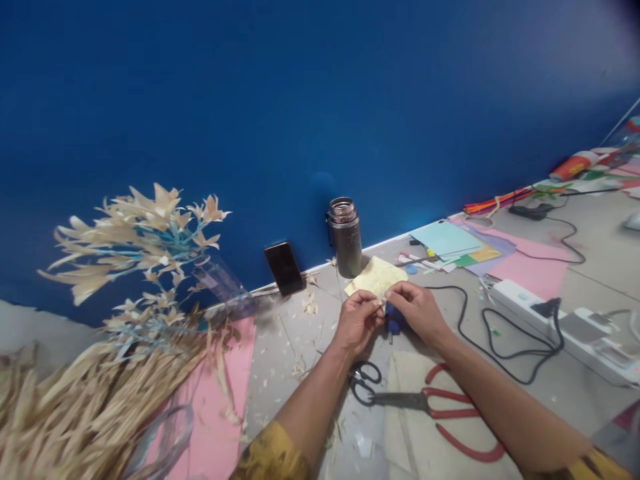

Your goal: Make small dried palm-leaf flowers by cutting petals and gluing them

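Both of my hands hold a pale yellow sheet of paper (376, 276) above the grey floor. My left hand (358, 321) pinches its near edge with closed fingers. My right hand (416, 308) grips the same edge from the right, fingers curled. A small blue object (393, 325) shows just under my hands; what it is I cannot make out. Below my wrists lie black-handled scissors (367, 383) and large red-handled shears (450, 410) on a cream sheet.
A dark metal flask (346, 237) and a leaning phone (284, 268) stand against the blue wall. Dried straw leaves and a blue-stemmed straw bouquet (135, 247) fill the left, over pink paper (220, 400). Coloured papers (460, 247), a black cable (500, 340) and a white power strip (550, 313) lie right.
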The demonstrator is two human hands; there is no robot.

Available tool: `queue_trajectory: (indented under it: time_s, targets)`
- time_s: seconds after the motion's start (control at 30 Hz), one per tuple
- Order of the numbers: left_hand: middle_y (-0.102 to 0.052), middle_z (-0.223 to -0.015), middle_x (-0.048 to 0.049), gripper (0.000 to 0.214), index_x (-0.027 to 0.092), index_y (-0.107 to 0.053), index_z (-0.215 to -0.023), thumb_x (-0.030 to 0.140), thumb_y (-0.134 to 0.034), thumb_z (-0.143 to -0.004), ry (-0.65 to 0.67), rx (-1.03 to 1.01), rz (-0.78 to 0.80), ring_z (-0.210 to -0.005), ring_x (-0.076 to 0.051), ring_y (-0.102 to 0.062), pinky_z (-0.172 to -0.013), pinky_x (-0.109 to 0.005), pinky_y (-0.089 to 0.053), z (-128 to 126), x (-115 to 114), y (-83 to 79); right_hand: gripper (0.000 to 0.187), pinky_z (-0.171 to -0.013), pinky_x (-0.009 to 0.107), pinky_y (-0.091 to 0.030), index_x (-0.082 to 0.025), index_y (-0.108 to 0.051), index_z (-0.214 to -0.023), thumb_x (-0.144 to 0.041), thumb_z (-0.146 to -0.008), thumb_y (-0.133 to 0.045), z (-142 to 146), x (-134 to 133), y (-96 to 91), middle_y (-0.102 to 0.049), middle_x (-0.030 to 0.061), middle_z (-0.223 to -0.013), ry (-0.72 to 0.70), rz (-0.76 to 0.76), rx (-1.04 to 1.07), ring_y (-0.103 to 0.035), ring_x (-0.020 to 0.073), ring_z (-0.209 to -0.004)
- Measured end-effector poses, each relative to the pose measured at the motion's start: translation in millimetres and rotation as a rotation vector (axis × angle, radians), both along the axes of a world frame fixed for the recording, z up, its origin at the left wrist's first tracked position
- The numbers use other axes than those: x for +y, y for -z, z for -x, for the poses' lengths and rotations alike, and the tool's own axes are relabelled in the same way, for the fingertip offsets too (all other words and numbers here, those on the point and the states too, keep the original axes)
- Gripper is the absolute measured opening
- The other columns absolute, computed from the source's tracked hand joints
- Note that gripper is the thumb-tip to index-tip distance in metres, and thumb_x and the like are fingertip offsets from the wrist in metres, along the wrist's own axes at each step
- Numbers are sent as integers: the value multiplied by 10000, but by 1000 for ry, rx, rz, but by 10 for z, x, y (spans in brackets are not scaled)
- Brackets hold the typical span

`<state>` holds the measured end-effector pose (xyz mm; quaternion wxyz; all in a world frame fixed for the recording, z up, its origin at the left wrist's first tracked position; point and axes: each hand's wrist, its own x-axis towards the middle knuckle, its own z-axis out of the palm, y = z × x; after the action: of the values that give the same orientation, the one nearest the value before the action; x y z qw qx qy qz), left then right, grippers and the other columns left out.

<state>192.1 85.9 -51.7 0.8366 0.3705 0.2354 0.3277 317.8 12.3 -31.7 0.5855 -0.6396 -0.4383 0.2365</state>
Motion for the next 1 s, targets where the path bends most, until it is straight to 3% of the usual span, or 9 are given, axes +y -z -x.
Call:
queue_trajectory:
  time_s: [0.27, 0.47, 0.83, 1.0]
  targets:
    - [-630, -639, 23, 388, 150, -593, -795, 194, -903, -565, -55, -64, 62, -540, -67, -567, -554, -187, -447, -6, 40, 32, 361, -467, 246, -380, -178, -640, -727, -515, -855, -618, -62, 23, 58, -592, 6, -633, -1, -11, 80, -467, 128, -537]
    - [-681, -722, -15, 464, 146, -630, -885, 158, -925, -527, -43, -110, 153, -551, -60, -566, -567, -182, -461, 18, 66, 31, 290, -536, 260, -424, -181, -657, -711, -442, -830, -617, -104, 57, 100, -635, 11, -640, 1, 20, -41, -531, 154, -584]
    - [-586, -646, 18, 405, 153, -602, -794, 264, -927, -578, 16, -111, 37, -575, -78, -548, -522, -179, -406, 117, 88, -113, 265, -641, 288, -458, -191, -664, -722, -400, -865, -585, -49, 24, 61, -669, 12, -688, -84, 2, -183, -579, 181, -653]
    - [-607, -621, 6, 399, 146, -609, -781, 261, -924, -563, -28, -31, 0, -550, -82, -551, -523, -189, -409, 222, 52, -142, 205, -684, 287, -480, -190, -702, -837, -374, -858, -614, -25, -44, 14, -705, 21, -782, -216, -66, -50, -620, 189, -722]
